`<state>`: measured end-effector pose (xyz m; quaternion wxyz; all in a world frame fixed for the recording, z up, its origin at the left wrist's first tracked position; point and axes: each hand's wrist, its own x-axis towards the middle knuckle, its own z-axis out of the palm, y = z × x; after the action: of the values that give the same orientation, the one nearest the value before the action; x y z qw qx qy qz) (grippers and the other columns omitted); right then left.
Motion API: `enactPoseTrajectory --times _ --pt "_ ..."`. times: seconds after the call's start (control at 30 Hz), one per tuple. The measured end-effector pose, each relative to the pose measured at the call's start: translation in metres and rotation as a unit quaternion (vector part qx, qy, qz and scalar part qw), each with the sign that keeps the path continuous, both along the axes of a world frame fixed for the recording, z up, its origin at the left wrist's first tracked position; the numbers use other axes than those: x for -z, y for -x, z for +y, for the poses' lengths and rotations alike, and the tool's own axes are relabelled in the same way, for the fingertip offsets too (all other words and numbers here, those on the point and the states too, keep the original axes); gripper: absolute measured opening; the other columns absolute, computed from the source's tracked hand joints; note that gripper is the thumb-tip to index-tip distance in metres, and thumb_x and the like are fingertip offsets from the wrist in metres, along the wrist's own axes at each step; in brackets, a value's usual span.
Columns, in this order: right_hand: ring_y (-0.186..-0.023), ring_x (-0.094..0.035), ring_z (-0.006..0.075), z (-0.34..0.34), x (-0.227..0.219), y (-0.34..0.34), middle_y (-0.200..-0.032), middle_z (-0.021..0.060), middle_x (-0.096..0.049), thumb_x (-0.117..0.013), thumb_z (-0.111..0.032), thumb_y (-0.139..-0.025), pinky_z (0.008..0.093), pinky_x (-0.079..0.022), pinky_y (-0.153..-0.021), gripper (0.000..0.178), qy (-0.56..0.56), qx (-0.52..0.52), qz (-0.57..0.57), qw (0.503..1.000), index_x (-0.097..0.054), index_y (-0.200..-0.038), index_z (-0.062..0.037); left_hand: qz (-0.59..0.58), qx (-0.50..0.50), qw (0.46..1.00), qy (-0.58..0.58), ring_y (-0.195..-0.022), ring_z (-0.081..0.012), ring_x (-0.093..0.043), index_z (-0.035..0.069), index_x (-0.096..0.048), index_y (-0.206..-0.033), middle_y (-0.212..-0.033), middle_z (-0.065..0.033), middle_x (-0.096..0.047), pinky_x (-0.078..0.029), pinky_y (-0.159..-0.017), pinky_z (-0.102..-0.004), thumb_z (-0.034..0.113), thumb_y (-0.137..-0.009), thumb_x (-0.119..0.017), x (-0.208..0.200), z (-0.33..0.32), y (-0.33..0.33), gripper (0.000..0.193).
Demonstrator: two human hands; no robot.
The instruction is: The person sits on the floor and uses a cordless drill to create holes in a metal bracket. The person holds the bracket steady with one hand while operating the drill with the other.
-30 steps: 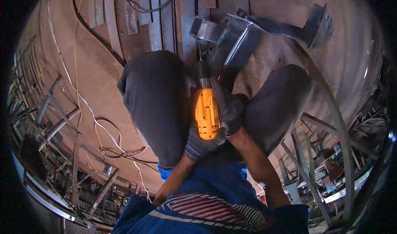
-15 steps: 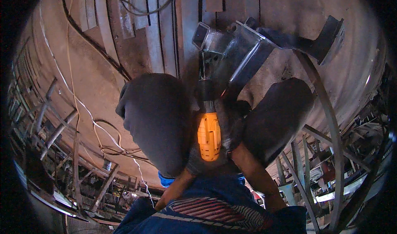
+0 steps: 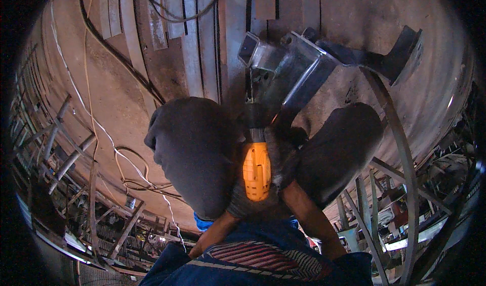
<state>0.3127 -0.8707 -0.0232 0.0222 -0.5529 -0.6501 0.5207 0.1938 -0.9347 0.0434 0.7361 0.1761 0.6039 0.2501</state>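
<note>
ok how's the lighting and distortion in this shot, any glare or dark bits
Head view: black corners, edges bowing near the rim; head view: dim light, the orange drill stands out while the right gloved hand merges into shadow; head view: thin glare along the metal bracket.

Gripped the drill (image 3: 257, 170) with gloved left fingers (image 3: 268, 200) and right fingers (image 3: 274, 147), between bent knees (image 3: 192, 154). Aimed it toward the bracket (image 3: 304, 76). Faced bars (image 3: 193, 48) on the floor (image 3: 119, 109), with cables (image 3: 130, 69) to the left.
</note>
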Motion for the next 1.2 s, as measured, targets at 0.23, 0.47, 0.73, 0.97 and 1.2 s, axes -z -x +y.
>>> enactPoseTrajectory --times 0.23,0.47,0.73,0.97,1.2 --pt "-0.104 -0.047 0.0246 0.005 -0.004 -0.002 -0.120 0.0142 -0.045 -0.038 -0.022 -0.088 0.0333 -0.036 -0.092 0.041 0.057 0.014 -0.019 0.998 -0.037 -0.125 -0.0026 0.035 0.041 0.998 -0.010 -0.095 -0.0192 -0.054 0.006 -0.041 -0.114 -0.105 -0.0077 -0.054 -0.045 -0.083 -0.0351 0.014 -0.063 -0.073 0.003 -0.009 -0.004 0.060" --pt "-0.104 -0.046 0.0235 -0.010 0.000 0.001 -0.121 0.0129 -0.045 -0.034 -0.024 -0.091 0.0324 -0.035 -0.093 0.041 0.174 0.089 0.013 0.981 -0.036 -0.125 -0.0025 -0.048 -0.063 0.996 0.046 -0.097 -0.0194 -0.053 0.006 -0.039 -0.118 -0.110 -0.0086 -0.052 -0.045 -0.085 -0.0352 0.011 -0.069 -0.068 0.010 -0.020 -0.003 0.057" --pt "-0.101 -0.048 0.0233 -0.033 0.022 -0.007 -0.114 0.0118 -0.049 -0.037 -0.020 -0.089 0.0332 -0.038 -0.089 0.039 0.290 0.383 0.204 0.853 -0.036 -0.126 -0.0048 -0.057 -0.002 0.998 -0.011 -0.101 -0.0209 -0.051 0.006 -0.036 -0.120 -0.114 -0.0099 -0.049 -0.043 -0.087 -0.0357 0.017 -0.077 -0.059 0.003 0.001 0.003 0.050" --pt "-0.097 -0.052 0.0257 -0.003 -0.001 0.003 -0.114 0.0139 -0.049 -0.049 -0.008 -0.081 0.0370 -0.042 -0.080 0.051 -0.129 -0.014 -0.011 0.992 -0.035 -0.129 -0.0123 -0.075 -0.045 0.996 0.009 -0.104 -0.0221 -0.049 0.008 -0.036 -0.121 -0.115 -0.0102 -0.048 -0.041 -0.089 -0.0382 0.021 -0.083 -0.050 0.009 -0.013 0.000 0.042" --pt "-0.101 -0.050 0.0247 -0.006 0.001 -0.002 -0.118 0.0136 -0.047 -0.047 -0.008 -0.082 0.0363 -0.040 -0.086 0.047 -0.051 -0.029 -0.003 0.998 -0.035 -0.128 -0.0075 -0.054 0.016 0.998 -0.028 -0.103 -0.0228 -0.049 0.007 -0.035 -0.122 -0.117 -0.0105 -0.047 -0.041 -0.090 -0.0388 0.023 -0.087 -0.042 0.006 -0.006 0.003 0.039"
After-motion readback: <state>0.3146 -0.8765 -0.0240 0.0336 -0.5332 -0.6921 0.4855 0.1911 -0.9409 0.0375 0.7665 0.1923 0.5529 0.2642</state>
